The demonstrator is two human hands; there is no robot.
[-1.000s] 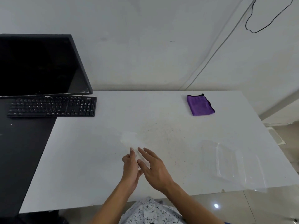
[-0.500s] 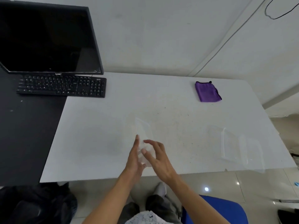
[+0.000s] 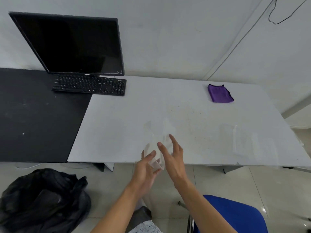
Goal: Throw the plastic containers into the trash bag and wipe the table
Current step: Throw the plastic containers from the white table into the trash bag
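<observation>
White-walled room, tiled floor, a white table (image 3: 117, 132) against the wall with brown specks across its middle. Landmark: that table.

Left of the table, on the floor below its near-left corner, sits a black trash bag (image 3: 43, 200), mouth open and crumpled. Butted against the table's left edge is a black desk surface (image 3: 33, 115). A black monitor (image 3: 70, 46), screen off, stands at the back where desk and table meet, and a black keyboard (image 3: 90, 85) lies just in front of it, its right end overlapping the table's far-left corner.

At the table's near edge, about mid-length, the person's left hand (image 3: 144, 170) grips a clear plastic container (image 3: 155, 153), thumb on the upper face and fingers curled under its lower end. The container is tilted and lifted, its low end hanging out past the table edge. The right hand (image 3: 173, 157) is just beside it, fingers spread and loose, fingertips at the container's right side; cannot tell if they actually press on it.

Below the table's near edge, right of the arms, a blue chair seat (image 3: 235, 216).

On the table's right half, near the front edge, a second clear container (image 3: 244, 140) lies flat, faint and blurred. At the far-right corner of the table lies a folded purple cloth (image 3: 219, 94).
</observation>
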